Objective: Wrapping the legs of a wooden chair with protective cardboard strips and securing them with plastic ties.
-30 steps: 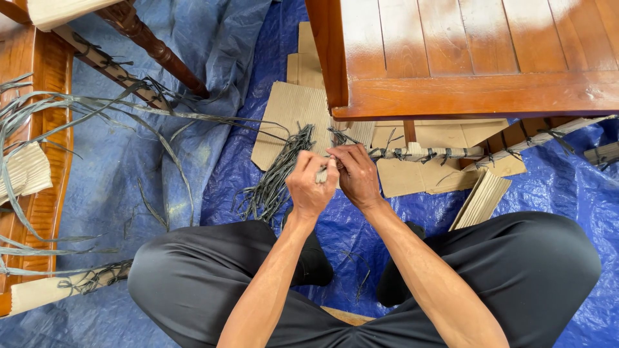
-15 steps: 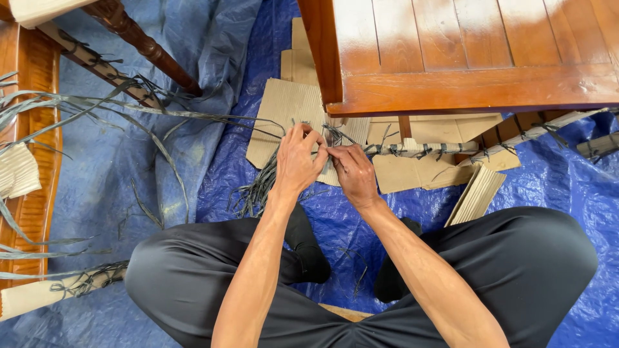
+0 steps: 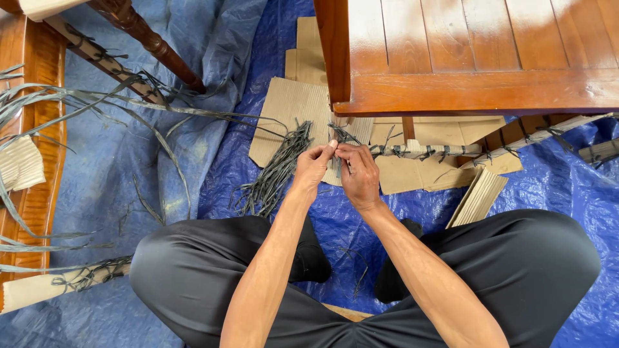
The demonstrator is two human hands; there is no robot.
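My left hand [image 3: 312,167] and my right hand [image 3: 358,174] meet at the near end of a cardboard-wrapped wooden rail [image 3: 425,152] that is bound with dark grey ties. Both hands pinch a thin dark grey strip [image 3: 336,147] at the rail's end, fingertips touching. A bundle of the same grey strips [image 3: 274,174] lies on the blue tarp just left of my left hand, partly on a cardboard sheet [image 3: 288,109].
A brown wooden table [image 3: 477,58] overhangs the rail. A turned wooden leg [image 3: 151,45] and long loose grey strips [image 3: 97,103] lie at left. Folded cardboard [image 3: 477,198] rests by my right knee. My crossed legs in black trousers [image 3: 193,270] fill the foreground.
My left hand reached up over the strip bundle half a second ago, then came back down to meet the right hand at the rail's end. The right hand stayed put.
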